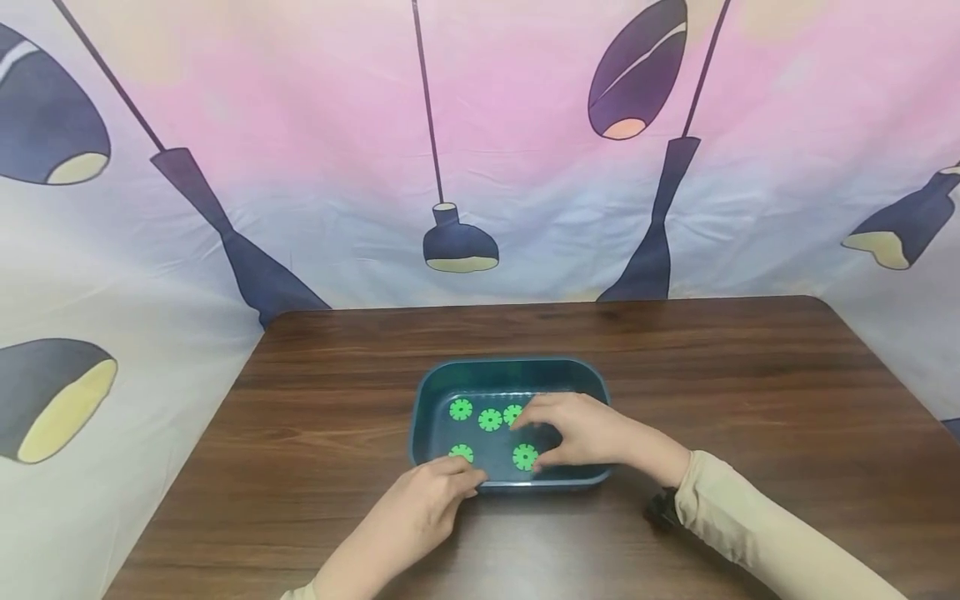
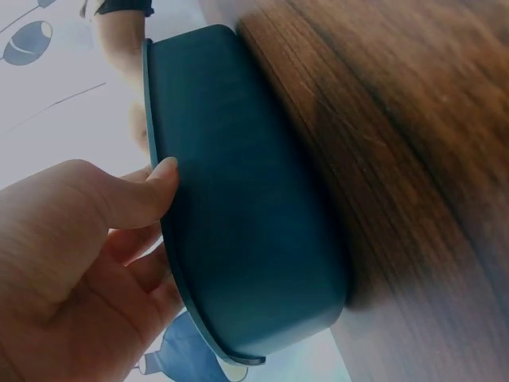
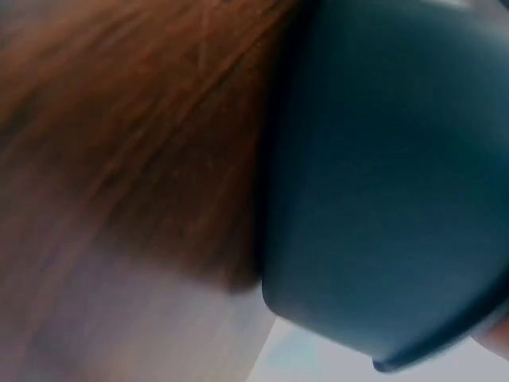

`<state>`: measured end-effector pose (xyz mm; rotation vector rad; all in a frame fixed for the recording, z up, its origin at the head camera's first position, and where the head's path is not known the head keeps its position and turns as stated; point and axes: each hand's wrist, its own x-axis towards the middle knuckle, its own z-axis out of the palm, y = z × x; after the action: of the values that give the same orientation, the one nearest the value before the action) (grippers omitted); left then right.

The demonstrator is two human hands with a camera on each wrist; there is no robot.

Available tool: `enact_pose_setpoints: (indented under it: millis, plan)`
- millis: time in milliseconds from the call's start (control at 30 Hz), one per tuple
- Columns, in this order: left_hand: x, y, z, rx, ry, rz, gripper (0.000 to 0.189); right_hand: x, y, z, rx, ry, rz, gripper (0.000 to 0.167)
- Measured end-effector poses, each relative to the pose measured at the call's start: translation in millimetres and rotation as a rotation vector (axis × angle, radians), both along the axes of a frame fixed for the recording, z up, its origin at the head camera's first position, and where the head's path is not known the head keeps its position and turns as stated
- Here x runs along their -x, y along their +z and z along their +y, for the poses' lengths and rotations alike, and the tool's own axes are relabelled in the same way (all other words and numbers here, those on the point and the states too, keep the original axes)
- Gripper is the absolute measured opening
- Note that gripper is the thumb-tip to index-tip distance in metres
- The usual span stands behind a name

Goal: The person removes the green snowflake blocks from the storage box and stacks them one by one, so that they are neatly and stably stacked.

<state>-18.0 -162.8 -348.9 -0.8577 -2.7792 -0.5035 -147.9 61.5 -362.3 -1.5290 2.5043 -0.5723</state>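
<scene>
A dark teal rectangular tray [image 1: 510,364] sits on the wooden table, with several bright green notched discs [image 1: 490,419] lying flat in it. My left hand [image 1: 438,496] pinches the tray's near rim toward the left; in the left wrist view the thumb [image 2: 155,193] presses the outer wall and the fingers bend over the rim. Over the tray's right half hovers my right hand [image 1: 585,429], thumb and fingers spread in a wide curve. Its thumb tip is beside a green disc [image 1: 525,457], and its fingertips partly cover another disc [image 1: 513,415]. Nothing shows between those fingers. In the right wrist view, the tray's outer wall [image 3: 390,175] hides most of this hand.
The brown wooden table [image 1: 720,375] extends around the tray on all sides. Behind it hangs a pastel cloth [image 1: 337,167] printed with dark lamps. A dark band [image 1: 662,508] sits at the right wrist, by the light sleeve [image 1: 765,525].
</scene>
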Motion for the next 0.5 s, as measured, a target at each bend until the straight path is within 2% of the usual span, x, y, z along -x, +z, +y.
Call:
enact_pose_setpoints:
  millis: [133,267,400,500]
  plan:
    - [-0.2,-0.8,-0.8,-0.016,-0.003,-0.027,0.023,-1.4,-2.7,-8,-0.097,0.031,-0.02,0.053]
    - [-1.2,-1.5,-2.9,-0.059,-0.028,-0.028,0.023,-1.9,-6.0,-13,-0.15,0.058,-0.021,0.051]
    - [-0.9,-3.0,-4.4,-0.08,-0.046,-0.029,0.023,-0.9,-9.6,-16,-0.166,0.067,-0.042,0.045]
    - [0.2,-3.6,-5.4,-0.086,-0.054,-0.035,0.023,1.1,-11.9,-18,-0.136,0.071,-0.072,0.038]
